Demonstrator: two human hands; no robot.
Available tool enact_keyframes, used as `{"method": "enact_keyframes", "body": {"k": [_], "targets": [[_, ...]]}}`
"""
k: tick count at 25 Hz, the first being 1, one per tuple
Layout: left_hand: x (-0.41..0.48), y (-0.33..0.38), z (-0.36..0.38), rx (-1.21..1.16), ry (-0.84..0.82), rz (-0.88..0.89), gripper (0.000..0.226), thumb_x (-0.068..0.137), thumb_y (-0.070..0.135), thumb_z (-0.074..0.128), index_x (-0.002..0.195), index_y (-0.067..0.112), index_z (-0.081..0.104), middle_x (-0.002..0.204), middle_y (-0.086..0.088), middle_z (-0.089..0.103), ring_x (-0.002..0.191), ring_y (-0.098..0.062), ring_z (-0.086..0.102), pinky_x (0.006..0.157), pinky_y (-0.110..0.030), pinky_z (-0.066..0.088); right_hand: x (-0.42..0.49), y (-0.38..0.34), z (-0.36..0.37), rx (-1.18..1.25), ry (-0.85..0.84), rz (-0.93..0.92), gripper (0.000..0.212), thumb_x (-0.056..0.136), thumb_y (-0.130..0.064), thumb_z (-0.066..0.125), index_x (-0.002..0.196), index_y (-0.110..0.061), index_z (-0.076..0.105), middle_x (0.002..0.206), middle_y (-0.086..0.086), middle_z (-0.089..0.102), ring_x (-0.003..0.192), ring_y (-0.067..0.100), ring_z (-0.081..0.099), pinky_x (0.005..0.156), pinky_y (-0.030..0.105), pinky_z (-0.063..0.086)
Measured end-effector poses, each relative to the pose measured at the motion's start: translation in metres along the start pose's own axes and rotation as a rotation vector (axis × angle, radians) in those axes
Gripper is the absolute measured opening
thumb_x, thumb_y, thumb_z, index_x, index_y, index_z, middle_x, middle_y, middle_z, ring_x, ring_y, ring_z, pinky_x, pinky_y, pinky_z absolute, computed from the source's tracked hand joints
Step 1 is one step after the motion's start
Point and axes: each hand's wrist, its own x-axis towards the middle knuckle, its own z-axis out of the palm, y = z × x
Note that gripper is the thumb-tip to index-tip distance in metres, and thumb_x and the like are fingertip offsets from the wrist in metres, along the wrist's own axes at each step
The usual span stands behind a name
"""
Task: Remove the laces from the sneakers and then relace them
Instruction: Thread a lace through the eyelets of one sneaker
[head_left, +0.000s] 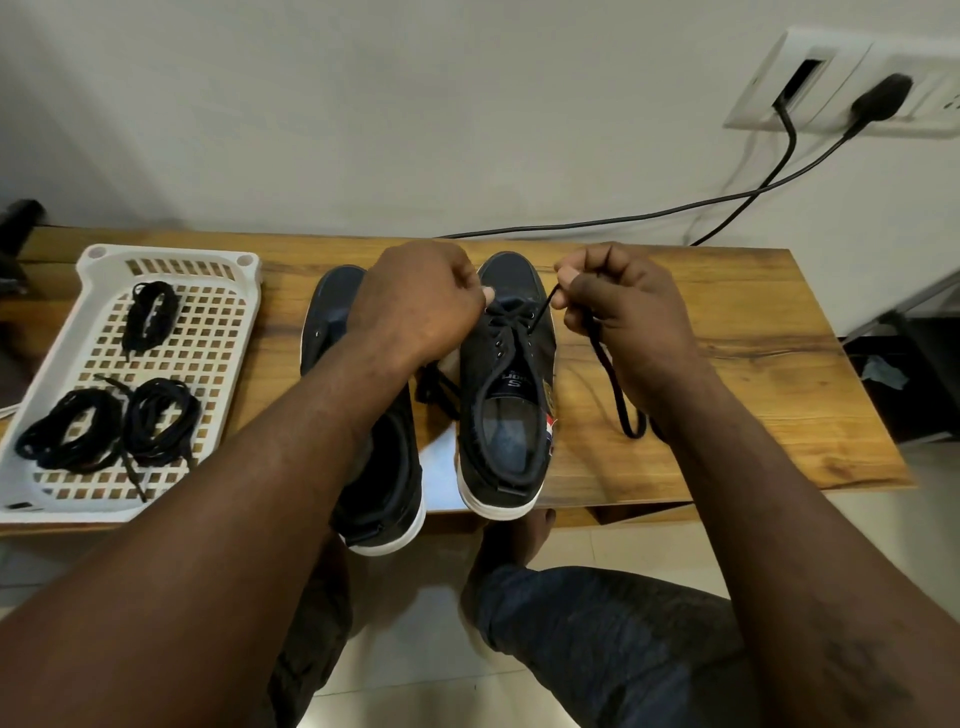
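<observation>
Two dark navy sneakers with white soles stand side by side on the wooden table (727, 353), heels toward me. The right sneaker (506, 395) carries a black lace (610, 374) through its front eyelets. My right hand (618, 306) pinches that lace just right of the eyelets, and the loose end hangs down onto the table. My left hand (421, 301) is curled over the shoe's front left side, its fingertips at the lace there. My left forearm covers much of the left sneaker (332, 312).
A white perforated tray (223, 322) at the left holds three bundles of black laces (111, 431). Black cables (675, 213) run from a wall socket (852, 83) down behind the table. My knees sit below the table's front edge.
</observation>
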Motion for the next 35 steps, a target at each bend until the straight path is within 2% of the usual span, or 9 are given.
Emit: {"method": "enact_keyframes", "body": {"k": [7, 16, 19, 23, 25, 27, 30, 32, 35], "targets": [[-0.009, 0.035, 0.003, -0.799, -0.218, -0.041, 0.034, 0.108, 0.044, 0.052, 0.107, 0.021, 0.077, 0.104, 0.007, 0.076, 0.053, -0.011, 0.054, 0.064, -0.031, 0.057, -0.012, -0.031, 0.006, 0.181, -0.015, -0.285, 0.011, 0.101, 0.002, 0.055, 0.107, -0.007, 0.059, 0.082, 0.009, 0.066, 0.061, 0.018, 0.056, 0.056, 0.029, 0.045], [-0.007, 0.038, 0.003, -0.993, -0.355, 0.067, 0.021, 0.106, 0.028, 0.06, 0.106, 0.014, 0.076, 0.084, 0.002, 0.064, 0.057, -0.008, 0.043, 0.055, -0.024, 0.04, -0.015, -0.032, 0.0, 0.215, 0.03, -0.303, 0.012, 0.096, -0.001, 0.055, 0.106, -0.007, 0.055, 0.077, -0.001, 0.068, 0.053, 0.018, 0.049, 0.048, 0.025, 0.033], [-0.002, 0.036, 0.001, -0.826, -0.234, 0.059, 0.017, 0.104, 0.024, 0.064, 0.102, 0.014, 0.077, 0.082, 0.003, 0.064, 0.056, -0.005, 0.047, 0.055, -0.023, 0.042, -0.016, -0.035, -0.003, 0.233, 0.05, -0.283, 0.012, 0.096, -0.002, 0.056, 0.103, -0.011, 0.058, 0.082, 0.008, 0.068, 0.057, 0.018, 0.051, 0.051, 0.027, 0.034], [0.009, 0.009, 0.001, -0.063, 0.023, -0.027, 0.018, 0.106, 0.028, 0.059, 0.106, 0.018, 0.075, 0.106, 0.0, 0.069, 0.096, -0.019, 0.066, 0.082, -0.035, 0.052, -0.016, -0.037, -0.009, 0.289, 0.094, -0.267, 0.015, 0.098, 0.0, 0.054, 0.101, -0.013, 0.059, 0.084, 0.007, 0.071, 0.059, 0.017, 0.052, 0.053, 0.028, 0.035], [0.006, 0.011, 0.0, -0.05, 0.09, 0.004, 0.022, 0.106, 0.033, 0.057, 0.116, 0.022, 0.074, 0.116, 0.002, 0.065, 0.103, -0.016, 0.062, 0.084, -0.034, 0.049, -0.016, -0.037, -0.007, 0.246, 0.083, -0.255, 0.015, 0.099, 0.001, 0.054, 0.101, -0.013, 0.059, 0.083, 0.005, 0.072, 0.057, 0.016, 0.052, 0.052, 0.027, 0.035], [0.001, 0.023, -0.002, -0.378, 0.029, 0.142, 0.028, 0.109, 0.037, 0.052, 0.124, 0.027, 0.072, 0.119, 0.01, 0.067, 0.092, -0.007, 0.063, 0.078, -0.029, 0.049, -0.016, -0.035, -0.003, 0.175, 0.054, -0.253, 0.014, 0.099, 0.001, 0.055, 0.102, -0.012, 0.06, 0.083, 0.004, 0.072, 0.056, 0.016, 0.052, 0.051, 0.025, 0.036], [-0.011, 0.042, -0.001, -0.664, -0.142, 0.221, 0.027, 0.111, 0.037, 0.047, 0.105, 0.026, 0.072, 0.08, 0.018, 0.071, 0.058, -0.005, 0.058, 0.058, -0.027, 0.049, -0.017, -0.032, 0.004, 0.131, 0.026, -0.261, 0.013, 0.098, 0.002, 0.058, 0.103, -0.01, 0.061, 0.082, 0.003, 0.072, 0.056, 0.017, 0.053, 0.05, 0.024, 0.038], [-0.008, 0.042, 0.005, -0.549, -0.092, 0.212, 0.027, 0.11, 0.036, 0.049, 0.092, 0.025, 0.066, 0.071, 0.014, 0.064, 0.06, -0.006, 0.059, 0.06, -0.028, 0.046, -0.017, -0.032, 0.004, 0.127, 0.028, -0.263, 0.013, 0.098, 0.003, 0.058, 0.103, -0.009, 0.061, 0.08, 0.002, 0.071, 0.056, 0.018, 0.053, 0.05, 0.023, 0.038], [0.006, 0.018, 0.008, 0.057, 0.109, 0.064, 0.031, 0.11, 0.037, 0.048, 0.1, 0.017, 0.069, 0.097, -0.001, 0.062, 0.086, -0.02, 0.06, 0.068, -0.032, 0.039, -0.018, -0.034, 0.001, 0.172, 0.071, -0.277, 0.015, 0.099, 0.004, 0.056, 0.1, -0.01, 0.06, 0.081, 0.005, 0.073, 0.055, 0.017, 0.052, 0.05, 0.023, 0.038]]}}
